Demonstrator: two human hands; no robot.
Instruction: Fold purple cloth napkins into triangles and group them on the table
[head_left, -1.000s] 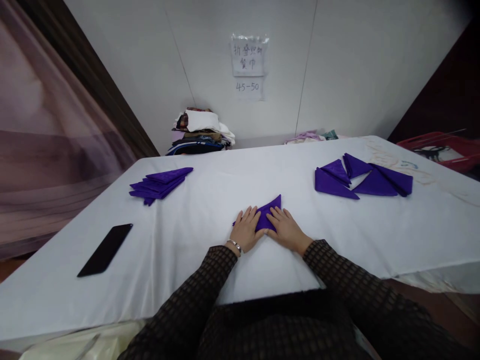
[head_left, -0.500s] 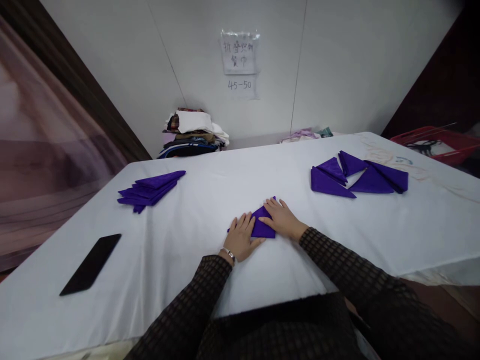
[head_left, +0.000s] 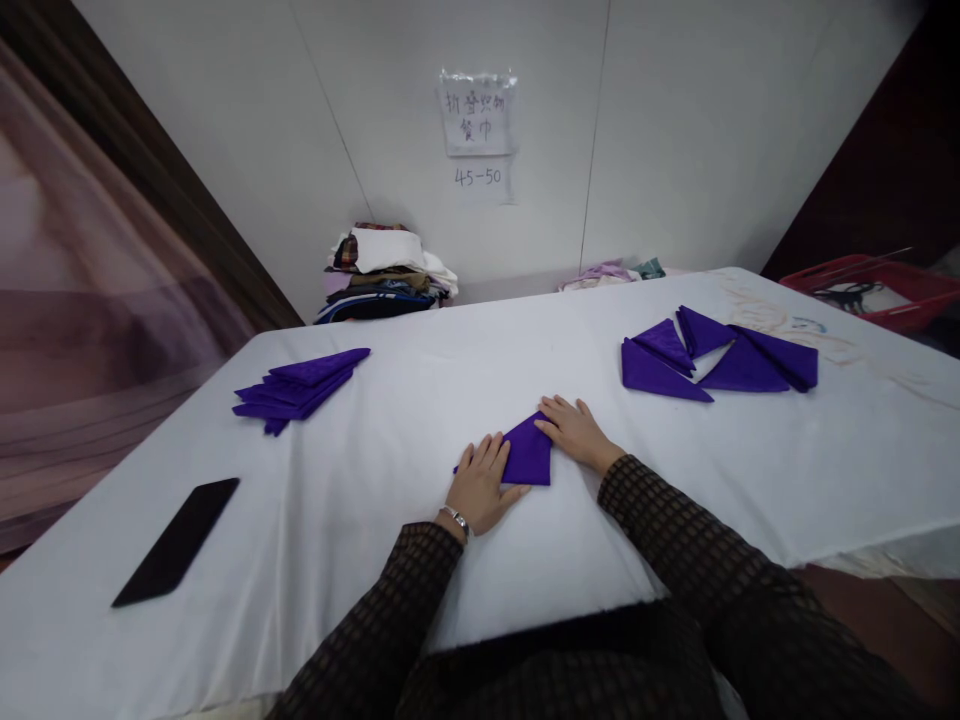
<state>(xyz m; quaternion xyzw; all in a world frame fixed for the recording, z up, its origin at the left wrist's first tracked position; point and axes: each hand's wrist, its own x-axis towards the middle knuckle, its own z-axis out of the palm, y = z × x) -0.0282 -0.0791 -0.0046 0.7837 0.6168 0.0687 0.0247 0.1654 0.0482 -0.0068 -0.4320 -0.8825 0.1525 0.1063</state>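
A purple cloth napkin (head_left: 529, 455), folded into a small triangle-like shape, lies flat on the white-covered table in front of me. My left hand (head_left: 481, 484) rests flat over its left part, fingers stretched out, with a bracelet at the wrist. At the upper right corner, my right hand (head_left: 576, 434) lies with its fingertips on the napkin's edge, fingers extended. The left tip of the napkin peeks out beyond my left fingers. Neither hand grips the cloth.
Several folded purple napkins (head_left: 304, 388) lie fanned at the left, and more folded ones (head_left: 750, 360) at the right. A dark flat piece (head_left: 178, 540) is at the near left. Behind the table (head_left: 420, 380) stand piled clothes (head_left: 386, 275) and a red basket (head_left: 870, 275).
My right hand has slid slightly to the right, uncovering more of the napkin. My left hand keeps its place on the cloth. The whole view has shifted a little.
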